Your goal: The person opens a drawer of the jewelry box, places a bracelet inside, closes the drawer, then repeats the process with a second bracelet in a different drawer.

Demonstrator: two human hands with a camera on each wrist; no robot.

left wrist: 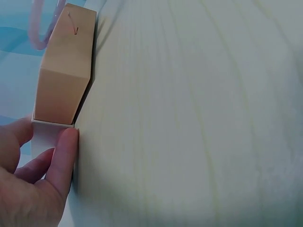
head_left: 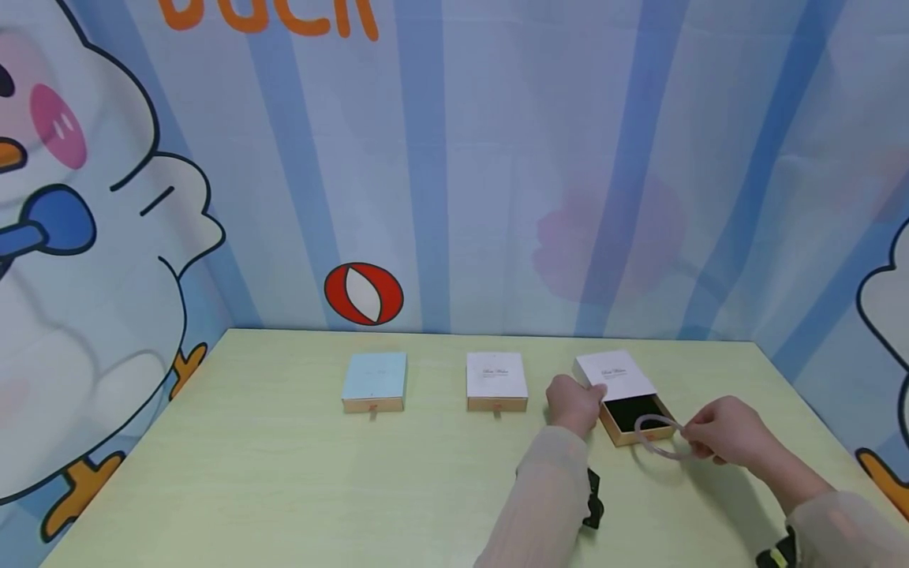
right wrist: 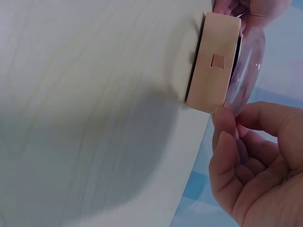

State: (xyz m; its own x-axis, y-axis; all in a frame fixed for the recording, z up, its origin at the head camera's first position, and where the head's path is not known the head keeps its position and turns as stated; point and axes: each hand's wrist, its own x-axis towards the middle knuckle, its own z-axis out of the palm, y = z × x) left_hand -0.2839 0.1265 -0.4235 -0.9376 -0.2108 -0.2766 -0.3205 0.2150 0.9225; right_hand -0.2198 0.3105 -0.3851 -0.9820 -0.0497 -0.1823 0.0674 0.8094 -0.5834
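Observation:
On the right of the table, a small drawer-style gift box has its white sleeve (head_left: pixel 616 374) pushed back and its tan drawer (head_left: pixel 626 439) partly out, showing a dark lining. My left hand (head_left: pixel 574 404) holds the sleeve by its left side, thumb and fingers at its edges in the left wrist view. Between thumb and index finger, my right hand (head_left: pixel 727 432) pinches a pale pink translucent bangle (head_left: pixel 664 454). The bangle hangs tilted over the drawer's front right part, overlapping the dark lining in the head view. A small ribbon tab (right wrist: pixel 218 61) shows on the drawer's front.
Left of the open box stands a closed white box (head_left: pixel 495 379), and farther left a closed light blue box (head_left: pixel 376 375), both with pull tabs facing me. They stand in a row on the pale wooden table (head_left: pixel 284 473). A striped cartoon backdrop (head_left: pixel 490 197) rises behind.

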